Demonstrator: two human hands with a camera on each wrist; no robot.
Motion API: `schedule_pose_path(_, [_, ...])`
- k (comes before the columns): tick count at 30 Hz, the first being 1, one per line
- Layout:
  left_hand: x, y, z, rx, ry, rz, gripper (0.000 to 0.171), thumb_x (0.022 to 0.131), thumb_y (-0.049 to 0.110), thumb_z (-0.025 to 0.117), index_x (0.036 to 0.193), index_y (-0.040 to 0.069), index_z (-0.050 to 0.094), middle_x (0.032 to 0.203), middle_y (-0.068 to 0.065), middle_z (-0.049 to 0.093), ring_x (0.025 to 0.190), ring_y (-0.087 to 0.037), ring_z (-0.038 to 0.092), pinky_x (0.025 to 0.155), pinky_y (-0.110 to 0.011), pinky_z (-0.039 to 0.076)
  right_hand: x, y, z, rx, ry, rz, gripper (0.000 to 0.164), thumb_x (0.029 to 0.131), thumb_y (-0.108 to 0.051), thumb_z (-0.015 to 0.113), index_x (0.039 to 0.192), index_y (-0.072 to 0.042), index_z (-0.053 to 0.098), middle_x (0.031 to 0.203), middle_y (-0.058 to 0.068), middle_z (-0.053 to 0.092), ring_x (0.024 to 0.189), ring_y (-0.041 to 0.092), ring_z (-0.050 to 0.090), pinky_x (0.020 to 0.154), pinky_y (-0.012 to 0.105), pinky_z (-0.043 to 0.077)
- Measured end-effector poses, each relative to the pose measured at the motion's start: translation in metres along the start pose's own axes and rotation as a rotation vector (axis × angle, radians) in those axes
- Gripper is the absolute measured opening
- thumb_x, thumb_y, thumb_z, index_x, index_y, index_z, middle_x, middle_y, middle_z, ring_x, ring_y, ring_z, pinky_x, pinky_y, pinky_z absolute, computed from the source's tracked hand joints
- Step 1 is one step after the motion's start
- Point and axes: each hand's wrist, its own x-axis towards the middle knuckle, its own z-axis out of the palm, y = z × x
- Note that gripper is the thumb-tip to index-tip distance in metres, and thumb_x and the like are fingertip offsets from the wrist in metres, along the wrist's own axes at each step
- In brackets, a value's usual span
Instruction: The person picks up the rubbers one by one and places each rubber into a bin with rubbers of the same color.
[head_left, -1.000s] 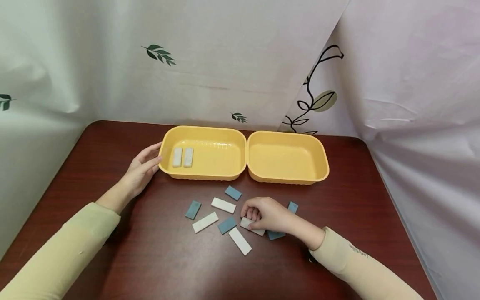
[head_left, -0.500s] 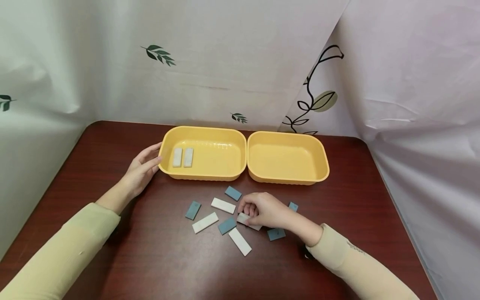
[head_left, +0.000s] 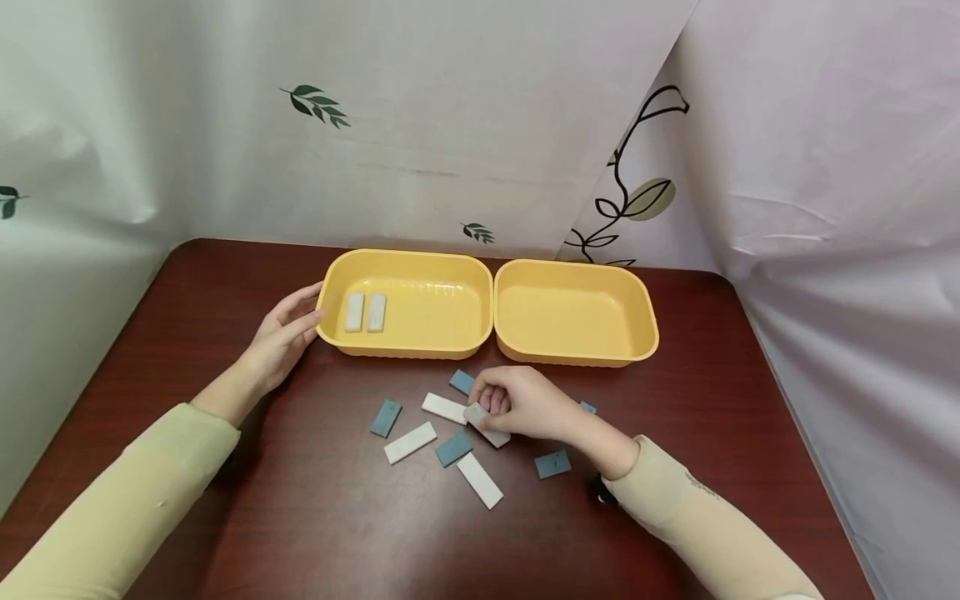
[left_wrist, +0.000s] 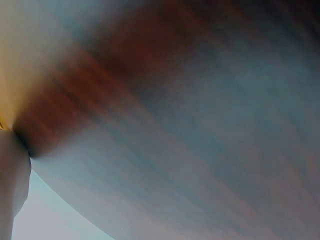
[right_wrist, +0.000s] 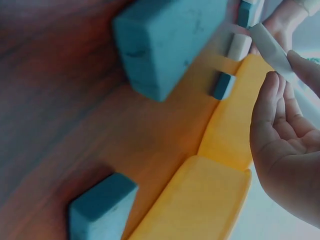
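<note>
My right hand (head_left: 528, 404) pinches a white rectangular tile (head_left: 487, 427) between thumb and fingers, tilted above the table; the right wrist view also shows this tile (right_wrist: 271, 50) at the fingertips. My left hand (head_left: 281, 340) touches the left end of the left yellow tub (head_left: 408, 352), thumb and fingers at its rim. Two white tiles (head_left: 377, 312) lie side by side inside that tub. Around the right hand lie more white tiles (head_left: 480, 481) and blue tiles (head_left: 454, 449); the hand partly hides a few. The left wrist view is mostly blurred.
A second yellow tub (head_left: 573, 358) stands against the right end of the first. Both are near the back of the dark red table (head_left: 315, 508). A pale curtain (head_left: 420, 125) with leaf prints hangs behind and at the sides.
My right hand has lifted the white tile from the table and moved it up and slightly left, toward the tubs. The left hand stays at the left tub.
</note>
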Motion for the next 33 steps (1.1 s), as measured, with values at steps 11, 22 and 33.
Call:
schedule_pose_path(11, [0.001, -0.001, 0.000, -0.010, -0.005, -0.002, 0.039, 0.109, 0.001, 0.053, 0.144, 0.020, 0.055, 0.140, 0.005, 0.055, 0.122, -0.002, 0.063, 0.100, -0.013, 0.055, 0.016, -0.006, -0.007, 0.083, 0.060, -0.016, 0.022, 0.088, -0.004, 0.085, 0.107, -0.008, 0.073, 0.088, 0.003, 0.070, 0.079, 0.004, 0.062, 0.072, 0.019, 0.059])
schedule_pose_path(22, [0.002, 0.001, 0.001, -0.013, -0.003, -0.002, 0.039, 0.109, 0.001, 0.054, 0.143, 0.020, 0.055, 0.140, 0.005, 0.056, 0.121, -0.002, 0.063, 0.100, -0.013, 0.055, 0.038, -0.014, -0.010, 0.178, 0.117, -0.020, 0.023, 0.089, -0.001, 0.084, 0.110, -0.002, 0.073, 0.092, 0.008, 0.069, 0.081, 0.008, 0.061, 0.073, 0.017, 0.056])
schedule_pose_path(33, [0.000, 0.000, 0.000, -0.018, -0.001, 0.003, 0.040, 0.109, 0.000, 0.053, 0.144, 0.020, 0.056, 0.139, 0.004, 0.056, 0.120, -0.003, 0.064, 0.100, -0.013, 0.056, 0.064, -0.022, -0.018, 0.217, 0.222, -0.027, 0.023, 0.090, 0.000, 0.082, 0.111, 0.000, 0.072, 0.095, 0.011, 0.069, 0.086, 0.014, 0.063, 0.075, 0.017, 0.055])
